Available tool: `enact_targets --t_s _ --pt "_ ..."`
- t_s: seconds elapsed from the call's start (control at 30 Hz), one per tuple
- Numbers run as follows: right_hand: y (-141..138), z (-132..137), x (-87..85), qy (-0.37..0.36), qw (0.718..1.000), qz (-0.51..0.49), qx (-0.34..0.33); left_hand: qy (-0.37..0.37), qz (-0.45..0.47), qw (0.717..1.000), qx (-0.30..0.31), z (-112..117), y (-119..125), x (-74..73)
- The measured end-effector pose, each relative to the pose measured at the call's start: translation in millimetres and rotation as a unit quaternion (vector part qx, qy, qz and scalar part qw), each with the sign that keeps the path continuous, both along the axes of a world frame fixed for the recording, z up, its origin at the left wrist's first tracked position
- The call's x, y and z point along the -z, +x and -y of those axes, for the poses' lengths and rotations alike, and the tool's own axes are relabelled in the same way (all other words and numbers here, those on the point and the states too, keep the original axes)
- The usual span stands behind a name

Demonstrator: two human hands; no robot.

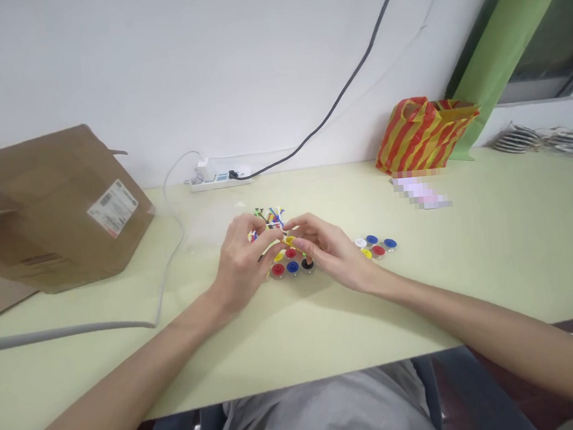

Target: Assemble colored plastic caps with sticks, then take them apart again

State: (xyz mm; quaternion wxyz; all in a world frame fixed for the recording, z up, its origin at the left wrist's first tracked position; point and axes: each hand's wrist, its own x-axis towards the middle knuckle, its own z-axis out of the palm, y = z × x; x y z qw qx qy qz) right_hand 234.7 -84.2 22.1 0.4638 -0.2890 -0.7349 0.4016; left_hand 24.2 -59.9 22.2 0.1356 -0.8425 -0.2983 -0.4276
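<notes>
My left hand (244, 262) and my right hand (334, 251) meet above the table, fingertips almost touching. Between them is a small round piece with a yellow top (290, 241), pinched by my right thumb and fingers. My left fingers are closed in a pinch beside it; what they hold is too small to make out. Just below the fingertips stand several clear round pieces with coloured tops, among them a red one (278, 269), a blue one (292, 266) and a black one (307, 264). Partly hidden behind my hands lies a pile of thin multicoloured plastic bits (270, 215).
More round pieces, one blue-topped (390, 243), sit right of my right hand. A cardboard box (60, 215) stands at left, with a grey cable (165, 289) nearby. Along the wall are a power strip (220, 180) and a striped bag (423, 136). A pinkish packet (420, 193) lies before the bag.
</notes>
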Motion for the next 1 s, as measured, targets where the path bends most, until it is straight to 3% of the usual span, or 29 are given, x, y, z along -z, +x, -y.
enact_targets --t_s 0.13,0.23,0.37,0.5,0.83,1.0 --pt "1.9 5.2 -4.1 0.053 0.997 0.057 0.027 -0.007 -0.011 1.000 0.011 -0.2 -0.6 0.3" --pt "4.3 3.3 -3.1 0.155 0.980 0.116 0.045 -0.019 -0.021 1.000 0.013 -0.6 -1.0 -0.3" --pt "7.7 -4.1 2.2 0.333 0.913 0.190 0.141 -0.027 -0.042 0.999 0.021 -0.7 -1.6 -2.1" --pt "11.8 -8.9 5.2 0.440 0.841 0.232 0.212 -0.072 -0.069 0.994 0.046 2.5 1.9 -1.3" --pt "15.0 -7.9 -4.9 0.491 0.792 0.325 0.163 -0.242 0.025 0.965 0.093 14.8 10.9 -3.8" --pt "11.5 -8.0 -7.6 0.511 0.778 0.318 0.182 -0.251 0.022 0.960 0.119 16.1 12.0 -7.4"
